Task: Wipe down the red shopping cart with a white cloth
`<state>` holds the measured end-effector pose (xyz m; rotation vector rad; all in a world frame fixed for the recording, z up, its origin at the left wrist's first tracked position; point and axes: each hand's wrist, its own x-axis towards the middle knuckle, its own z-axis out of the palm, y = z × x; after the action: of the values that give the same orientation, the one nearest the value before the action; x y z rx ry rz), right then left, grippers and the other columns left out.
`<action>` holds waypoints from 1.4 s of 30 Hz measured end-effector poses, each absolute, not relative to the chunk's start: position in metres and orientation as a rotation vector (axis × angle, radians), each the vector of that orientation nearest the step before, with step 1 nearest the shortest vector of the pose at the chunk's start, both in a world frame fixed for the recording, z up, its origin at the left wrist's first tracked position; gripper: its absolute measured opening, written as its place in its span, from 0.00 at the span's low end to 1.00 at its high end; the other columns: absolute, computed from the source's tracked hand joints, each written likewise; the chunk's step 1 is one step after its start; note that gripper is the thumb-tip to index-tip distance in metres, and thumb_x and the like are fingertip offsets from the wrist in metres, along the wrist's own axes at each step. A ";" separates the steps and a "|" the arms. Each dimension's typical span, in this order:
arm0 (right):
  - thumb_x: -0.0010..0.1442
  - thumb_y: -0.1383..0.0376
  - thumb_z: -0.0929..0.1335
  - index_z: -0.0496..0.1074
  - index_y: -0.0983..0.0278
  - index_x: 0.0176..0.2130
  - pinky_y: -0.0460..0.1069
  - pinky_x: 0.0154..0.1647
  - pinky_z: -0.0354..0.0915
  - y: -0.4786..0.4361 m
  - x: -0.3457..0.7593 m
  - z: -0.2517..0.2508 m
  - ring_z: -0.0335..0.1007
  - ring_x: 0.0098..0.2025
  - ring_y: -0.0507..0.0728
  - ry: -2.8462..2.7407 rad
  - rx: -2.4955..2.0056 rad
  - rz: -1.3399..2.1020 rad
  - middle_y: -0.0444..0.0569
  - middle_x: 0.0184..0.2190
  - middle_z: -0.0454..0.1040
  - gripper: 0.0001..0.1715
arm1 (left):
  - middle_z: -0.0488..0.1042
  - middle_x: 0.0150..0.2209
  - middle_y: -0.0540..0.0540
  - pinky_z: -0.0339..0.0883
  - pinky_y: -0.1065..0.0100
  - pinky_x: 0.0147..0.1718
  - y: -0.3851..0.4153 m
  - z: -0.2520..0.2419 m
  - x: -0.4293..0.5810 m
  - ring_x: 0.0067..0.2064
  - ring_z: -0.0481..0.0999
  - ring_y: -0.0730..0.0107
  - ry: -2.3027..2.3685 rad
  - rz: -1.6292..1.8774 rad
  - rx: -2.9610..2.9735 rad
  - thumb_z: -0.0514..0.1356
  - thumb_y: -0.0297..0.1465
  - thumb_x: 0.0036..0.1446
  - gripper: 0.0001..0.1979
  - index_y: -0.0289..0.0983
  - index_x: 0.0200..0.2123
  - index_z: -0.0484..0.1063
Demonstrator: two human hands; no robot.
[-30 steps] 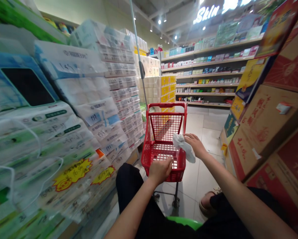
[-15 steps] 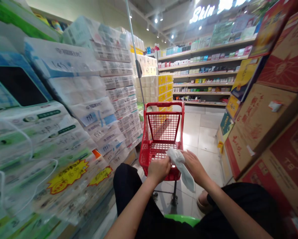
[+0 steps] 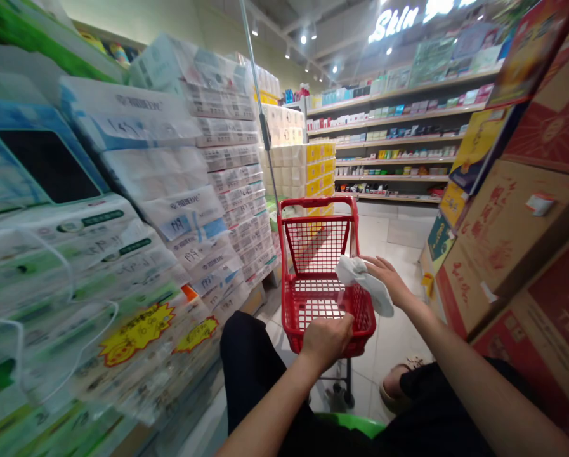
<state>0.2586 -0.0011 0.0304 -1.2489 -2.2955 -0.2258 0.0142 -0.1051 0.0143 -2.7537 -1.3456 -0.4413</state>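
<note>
Red cart (image 3: 318, 273): my left hand (image 3: 327, 339) fists its near rim, right hand (image 3: 384, 279) presses white cloth (image 3: 365, 282) on side rim.

Pale floor tiles (image 3: 398, 238) run toward long shelves (image 3: 398, 136) stocked with small boxes. Left of the shelves rise stacked tissue packs (image 3: 179, 203), right of them cardboard cartons (image 3: 512, 235). Ceiling spotlights (image 3: 307, 35) shine above.

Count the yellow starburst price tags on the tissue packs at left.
2. One starburst tag sits low on the tissue packs; a smaller starburst tag lies just right of it. Others may be hidden.
</note>
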 end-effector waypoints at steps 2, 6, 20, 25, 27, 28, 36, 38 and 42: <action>0.62 0.62 0.62 0.65 0.55 0.58 0.60 0.65 0.48 0.014 0.259 0.032 0.55 0.64 0.57 -2.244 -1.293 -0.208 0.48 0.59 0.66 0.24 | 0.76 0.29 0.45 0.62 0.70 0.29 -0.107 0.013 0.018 0.30 0.75 0.66 -1.325 -0.437 -2.752 0.44 0.34 0.67 0.12 0.41 0.42 0.67; 0.63 0.61 0.59 0.66 0.57 0.57 0.60 0.63 0.52 0.021 0.252 0.027 0.60 0.61 0.58 -2.158 -1.351 -0.169 0.49 0.58 0.67 0.23 | 0.75 0.29 0.46 0.62 0.70 0.27 -0.107 0.014 0.019 0.29 0.76 0.66 -1.348 -0.439 -2.712 0.45 0.33 0.67 0.11 0.40 0.43 0.66; 0.64 0.63 0.61 0.60 0.59 0.61 0.61 0.62 0.56 -0.097 0.223 -0.024 0.60 0.60 0.60 -2.073 -1.088 -0.103 0.53 0.58 0.67 0.26 | 0.76 0.29 0.46 0.66 0.69 0.29 -0.102 0.014 0.019 0.31 0.78 0.63 -1.464 -0.440 -2.643 0.47 0.33 0.66 0.10 0.39 0.44 0.66; 0.65 0.65 0.60 0.59 0.60 0.61 0.60 0.61 0.57 -0.111 0.219 -0.029 0.62 0.59 0.59 -2.066 -1.081 -0.182 0.54 0.55 0.69 0.25 | 0.77 0.33 0.44 0.67 0.66 0.31 -0.097 0.015 0.019 0.33 0.78 0.62 -1.481 -0.370 -2.714 0.46 0.38 0.67 0.14 0.38 0.43 0.67; 0.65 0.65 0.60 0.60 0.59 0.60 0.61 0.62 0.55 -0.105 0.227 -0.028 0.63 0.58 0.59 -2.108 -1.061 -0.215 0.53 0.55 0.70 0.24 | 0.77 0.34 0.45 0.67 0.65 0.33 -0.093 0.020 0.011 0.34 0.78 0.63 -1.377 -0.359 -2.786 0.45 0.40 0.67 0.15 0.39 0.44 0.67; 0.65 0.64 0.60 0.61 0.59 0.60 0.61 0.63 0.54 -0.101 0.233 -0.028 0.64 0.58 0.58 -2.127 -1.062 -0.221 0.52 0.54 0.70 0.24 | 0.77 0.34 0.46 0.68 0.64 0.34 -0.090 0.023 0.003 0.35 0.77 0.63 -1.317 -0.359 -2.809 0.45 0.42 0.67 0.17 0.40 0.44 0.67; 0.67 0.60 0.57 0.64 0.60 0.56 0.61 0.64 0.50 -0.064 0.263 -0.032 0.61 0.61 0.58 -1.983 -1.346 -0.267 0.52 0.55 0.70 0.20 | 0.72 0.38 0.48 0.42 0.50 0.64 -0.052 0.017 -0.050 0.50 0.69 0.63 -1.031 -0.590 -2.699 0.56 0.44 0.61 0.13 0.40 0.36 0.69; 0.67 0.59 0.56 0.65 0.61 0.54 0.61 0.65 0.48 -0.059 0.260 -0.033 0.59 0.62 0.57 -1.978 -1.388 -0.304 0.52 0.54 0.71 0.20 | 0.71 0.40 0.49 0.40 0.49 0.65 -0.044 0.008 -0.045 0.50 0.67 0.64 -1.033 -0.616 -2.672 0.57 0.41 0.61 0.10 0.40 0.36 0.68; 0.67 0.58 0.57 0.65 0.62 0.55 0.60 0.65 0.48 -0.057 0.242 -0.028 0.58 0.62 0.57 -2.071 -1.381 -0.347 0.52 0.53 0.71 0.21 | 0.69 0.40 0.48 0.39 0.46 0.65 -0.034 -0.001 -0.030 0.49 0.67 0.63 -1.053 -0.629 -2.635 0.59 0.39 0.60 0.10 0.39 0.36 0.66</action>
<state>0.2419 -0.0570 -0.0278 -1.3814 -2.0715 -0.3475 -0.0302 -0.0344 -0.0014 -2.6353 -1.0528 -0.6291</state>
